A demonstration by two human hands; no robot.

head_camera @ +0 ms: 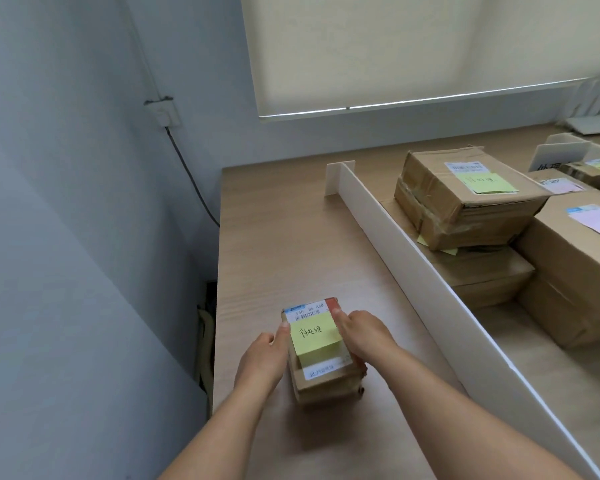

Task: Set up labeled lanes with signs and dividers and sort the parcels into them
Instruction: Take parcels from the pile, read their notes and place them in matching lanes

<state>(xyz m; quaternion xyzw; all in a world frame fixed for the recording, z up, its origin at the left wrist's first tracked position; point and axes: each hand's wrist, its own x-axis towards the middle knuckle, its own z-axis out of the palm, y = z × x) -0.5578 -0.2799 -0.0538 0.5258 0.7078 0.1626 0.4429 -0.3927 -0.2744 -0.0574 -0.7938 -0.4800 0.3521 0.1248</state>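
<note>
A small cardboard parcel (321,382) with a shipping label and a yellow sticky note (314,336) sits on the wooden table, in the lane left of a long white divider (406,268). My left hand (262,358) grips its left side, thumb on the top edge. My right hand (362,334) grips its right side, thumb laid along the note's edge. Right of the divider lies a stack of larger parcels (465,202), the top one bearing a yellow note. A white sign (556,154) with dark writing stands at the far right.
The table's left edge (219,306) drops off beside a grey wall with a socket and cable (187,171). Another big box (575,271) with a pink note fills the right lane. A window blind hangs behind the table.
</note>
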